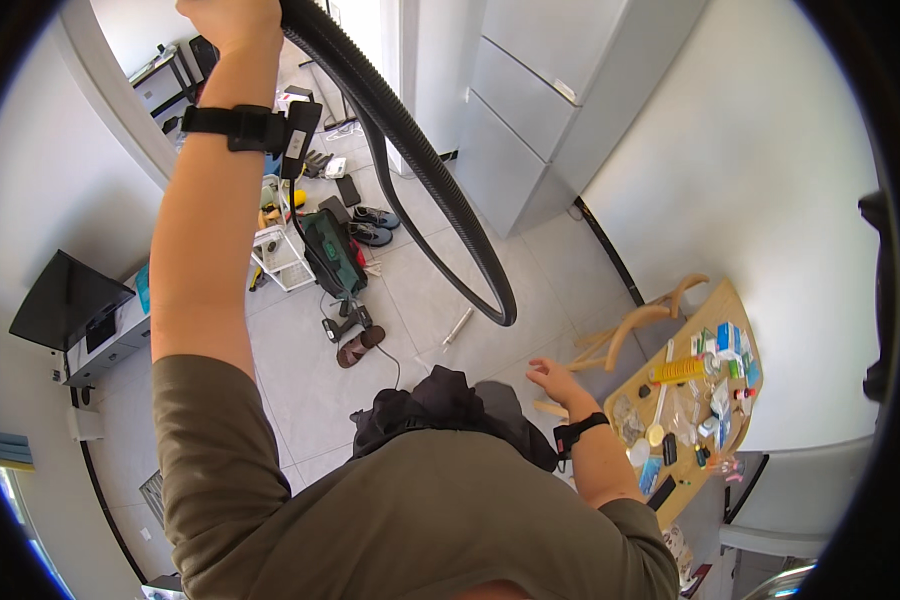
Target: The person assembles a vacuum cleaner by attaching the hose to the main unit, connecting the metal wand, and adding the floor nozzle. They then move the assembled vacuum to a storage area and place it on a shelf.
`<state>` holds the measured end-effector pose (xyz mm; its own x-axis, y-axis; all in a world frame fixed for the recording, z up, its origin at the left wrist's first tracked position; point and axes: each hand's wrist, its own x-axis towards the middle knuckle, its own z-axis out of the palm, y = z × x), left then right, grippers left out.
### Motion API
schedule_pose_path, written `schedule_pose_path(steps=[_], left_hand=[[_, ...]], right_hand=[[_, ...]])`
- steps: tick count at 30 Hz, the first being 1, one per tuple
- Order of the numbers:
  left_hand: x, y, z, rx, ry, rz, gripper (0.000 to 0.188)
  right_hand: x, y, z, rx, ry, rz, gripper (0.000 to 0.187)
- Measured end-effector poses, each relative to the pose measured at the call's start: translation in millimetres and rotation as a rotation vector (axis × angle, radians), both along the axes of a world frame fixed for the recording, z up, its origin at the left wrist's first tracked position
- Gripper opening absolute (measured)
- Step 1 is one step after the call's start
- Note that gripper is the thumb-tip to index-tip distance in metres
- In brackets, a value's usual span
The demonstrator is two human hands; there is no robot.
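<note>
My left arm is raised to the top edge, where my left hand (232, 22) is closed at the upper end of a black corrugated hose (425, 160). Its fingers are partly cut off by the frame. The hose hangs in a long loop in front of me, bending back up near the middle of the view. Low beside my body, my right hand (554, 382) holds nothing, its fingers loosely apart. A wooden chair (625, 325) is nearest to it. Each wrist wears a black strap, the left one with a small box attached.
At right stands a wooden table (705, 475) crowded with small items, including a yellow can (677, 369). Ahead on the tiles lie a green bag (335, 255), a white basket (283, 258), shoes (372, 228) and a brown sandal (360, 346). A tall grey cabinet (530, 110) stands beyond.
</note>
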<state>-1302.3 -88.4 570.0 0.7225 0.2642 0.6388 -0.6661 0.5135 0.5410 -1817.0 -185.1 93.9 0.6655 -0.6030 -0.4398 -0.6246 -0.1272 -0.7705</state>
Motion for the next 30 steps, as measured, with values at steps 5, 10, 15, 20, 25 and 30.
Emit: schedule_pose_path(steps=[5,10,15,20,25,30], left_hand=[[59.8,-1.0,8.3,-0.032,-0.1,-0.04,0.046],[130.6,-15.6,6.9,-0.084,-0.055,0.016,0.03],[205.1,-60.0,-7.1,-0.103,-0.074,0.009,0.017],[293.3,-143.2,-3.6,0.009,-0.086,0.153,0.031],[367.0,-188.2,5.0,0.082,-0.089,0.323,0.046],[411.5,-207.6,6.1,0.199,-0.111,0.509,0.037]], right_hand=[[76.6,-63.2,15.2,0.151,0.139,-0.036,0.05],[165.2,-144.2,5.6,0.178,0.204,0.101,0.051],[294.1,-253.1,-31.1,0.197,0.199,0.271,0.05],[425.5,-368.0,-61.2,0.169,0.18,0.377,0.048],[532.5,-461.9,-53.4,0.097,0.191,0.596,0.049],[600.2,-499.9,-40.1,0.069,0.23,0.614,0.05]])
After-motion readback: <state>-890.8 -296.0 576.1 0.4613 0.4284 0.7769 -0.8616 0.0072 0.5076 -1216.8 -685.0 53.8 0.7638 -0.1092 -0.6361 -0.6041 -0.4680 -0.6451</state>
